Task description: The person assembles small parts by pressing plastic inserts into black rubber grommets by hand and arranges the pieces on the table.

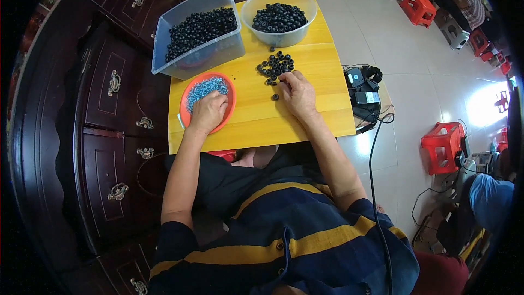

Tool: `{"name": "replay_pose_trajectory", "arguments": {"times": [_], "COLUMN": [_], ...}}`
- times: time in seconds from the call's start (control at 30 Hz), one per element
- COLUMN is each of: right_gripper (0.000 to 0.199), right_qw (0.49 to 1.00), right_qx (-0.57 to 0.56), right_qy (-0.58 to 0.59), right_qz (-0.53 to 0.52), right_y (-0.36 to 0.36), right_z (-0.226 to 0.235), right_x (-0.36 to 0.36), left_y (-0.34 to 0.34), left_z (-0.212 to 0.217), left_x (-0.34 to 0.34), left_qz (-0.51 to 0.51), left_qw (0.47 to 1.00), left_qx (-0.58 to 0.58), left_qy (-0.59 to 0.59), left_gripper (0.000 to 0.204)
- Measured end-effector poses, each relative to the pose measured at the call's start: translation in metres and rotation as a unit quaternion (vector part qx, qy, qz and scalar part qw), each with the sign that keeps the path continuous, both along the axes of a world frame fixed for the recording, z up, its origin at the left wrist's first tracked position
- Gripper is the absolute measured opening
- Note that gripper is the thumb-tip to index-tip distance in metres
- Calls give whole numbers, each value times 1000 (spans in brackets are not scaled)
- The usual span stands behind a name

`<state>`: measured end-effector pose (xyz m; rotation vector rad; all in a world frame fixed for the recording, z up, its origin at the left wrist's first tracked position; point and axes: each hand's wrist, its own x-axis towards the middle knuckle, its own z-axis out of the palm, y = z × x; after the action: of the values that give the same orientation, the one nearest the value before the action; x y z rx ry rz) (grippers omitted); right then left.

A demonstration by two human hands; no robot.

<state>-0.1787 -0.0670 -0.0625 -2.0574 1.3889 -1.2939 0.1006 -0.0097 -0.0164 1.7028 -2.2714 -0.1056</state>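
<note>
My left hand (208, 112) reaches into a shallow orange bowl (233, 104) on the yellow table. Its fingers are curled together over many tiny shiny blue-silver pieces (205, 87); whatever is between the fingertips is hidden. To the right, my right hand (299, 95) rests at the near edge of a loose pile of small round black parts with holes (277, 64). Thumb and forefinger are bent together among them, and I cannot make out what they grip. One black ring-like part (275, 97) lies apart, just left of that hand.
A large clear bin (210, 54) and a round clear tub (281, 37), both holding black parts, stand at the table's (262, 125) far side. Dark drawers (112, 84) line the left. Right of the table are black devices (364, 98), a hanging cable (372, 158) and red stools (443, 145).
</note>
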Motion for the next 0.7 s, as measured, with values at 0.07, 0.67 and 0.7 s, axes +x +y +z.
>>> {"name": "replay_pose_trajectory", "arguments": {"times": [0.07,0.67,0.7], "right_gripper": [15,15,15], "right_qw": [1000,1000,1000], "right_qx": [-1,11,12], "right_qy": [9,-6,-3], "right_qz": [8,13,14], "right_y": [-1,-5,-5], "right_z": [0,-6,-7], "right_x": [-1,-11,-10], "left_y": [-2,38,37], "left_z": [-2,-20,-19], "left_x": [1,-10,-9], "left_qz": [2,96,97], "left_qw": [1000,875,873], "left_qx": [-5,-26,-25], "left_qy": [-28,474,477], "left_gripper": [9,9,9]}}
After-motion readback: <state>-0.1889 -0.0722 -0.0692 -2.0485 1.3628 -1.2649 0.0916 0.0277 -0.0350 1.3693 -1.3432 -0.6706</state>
